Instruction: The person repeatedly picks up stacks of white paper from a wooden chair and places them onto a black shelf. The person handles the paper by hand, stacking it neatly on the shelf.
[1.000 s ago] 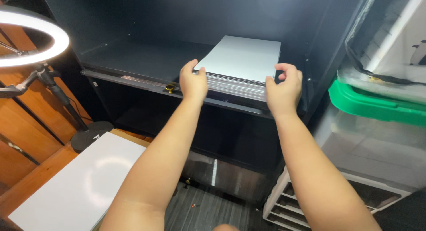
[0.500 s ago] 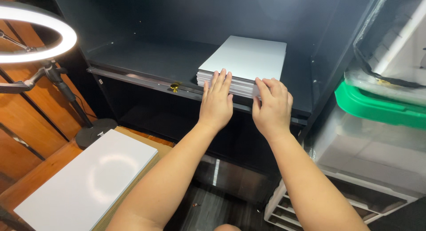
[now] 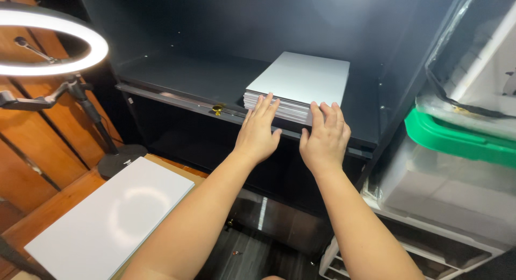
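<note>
- Since the earlier frame both hands have slid inward along the front edge of the stack of white sheets (image 3: pixel 298 86); I see them close together now, where they were at the stack's two near corners.
- Left hand (image 3: pixel 258 130): palm down, fingers straight and side by side, fingertips resting on the near edge of the stack towards its left corner. It lies flat, clasping nothing.
- Right hand (image 3: pixel 324 137): palm down, fingers slightly spread, tips against the stack's near edge just right of centre. It too lies flat, with nothing gripped.
- Position of the stack: it sits on the dark shelf (image 3: pixel 177 81), in the shelf's right half, its near edge close to the shelf's front lip and its far edge deep in the cabinet.
- Key relation: the stack lies straight ahead of both hands, away from me, with its long axis running front to back and skewed slightly to the right. Both hands touch the near short edge; I judge neither clearly nearer, though the left reaches a little further onto the top.
- Landmarks relative to the stack: a small brass fitting (image 3: pixel 217 109) on the shelf lip sits just left of the near left corner; a green-lidded clear bin (image 3: pixel 457 145) stands to the right, apart; a ring light (image 3: pixel 54 43) stands well to the left; a white board (image 3: pixel 113 215) lies lower left, below shelf level.
</note>
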